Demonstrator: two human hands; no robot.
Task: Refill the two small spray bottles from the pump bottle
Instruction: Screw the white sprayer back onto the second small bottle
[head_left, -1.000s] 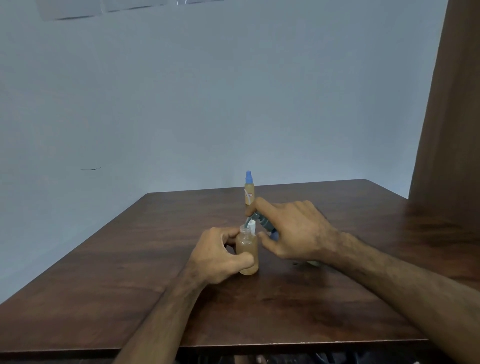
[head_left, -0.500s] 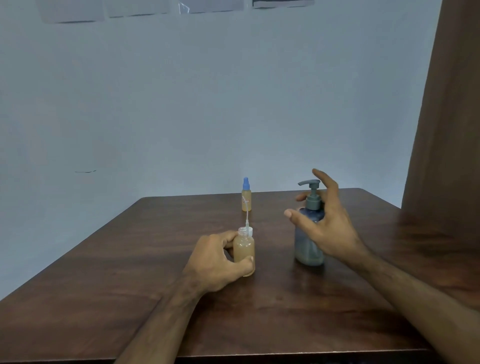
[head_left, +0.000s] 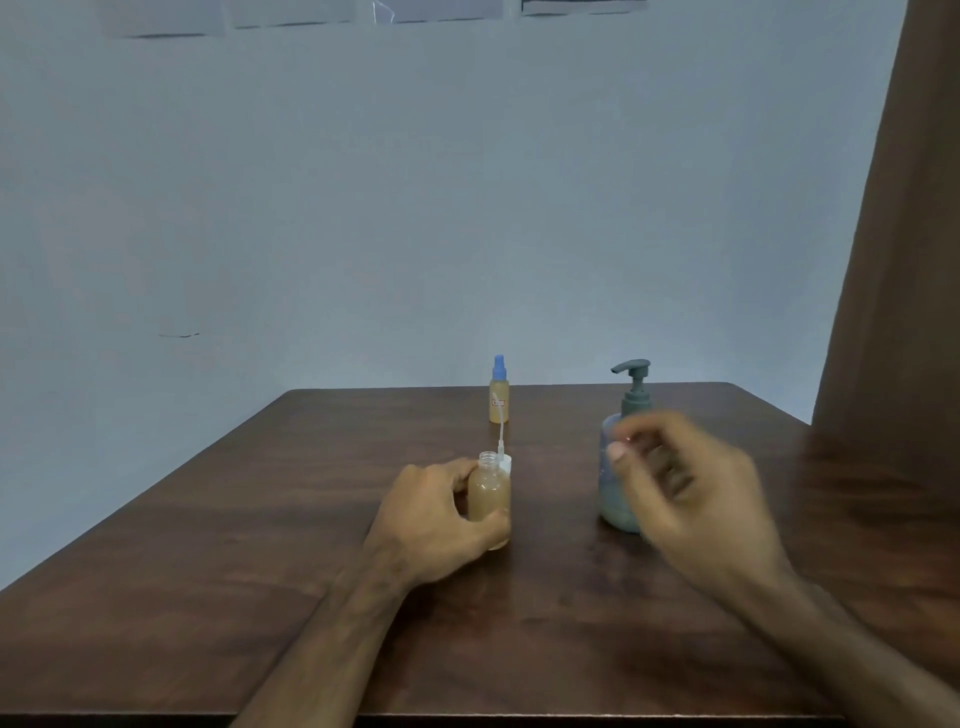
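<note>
Rt hand (head_left: 696, 499) motion-blurred, in front of pump bottle (head_left: 623, 467), hiding its near-right side; fingers loosely curled, empty, contact w/ bottle impossible to tell. Label on far capped spray bottle (head_left: 499, 397) too small to read. White spray head w/ dip tube (head_left: 503, 447) partly hidden behind open spray bottle (head_left: 489, 496); how it stood unclear. Both forearms cut off at bottom edge.

Lt hand (head_left: 431, 519) wrapped round open bottle, amber liquid inside, upright near centre of wooden table (head_left: 260, 571). Pump bottle upright to its right, apart. Capped bottle far centre.

Vs 0.5 s earlier: rt hand lower and nearer, off pump head, fingers more curled. Lt grip, bottles unchanged.
</note>
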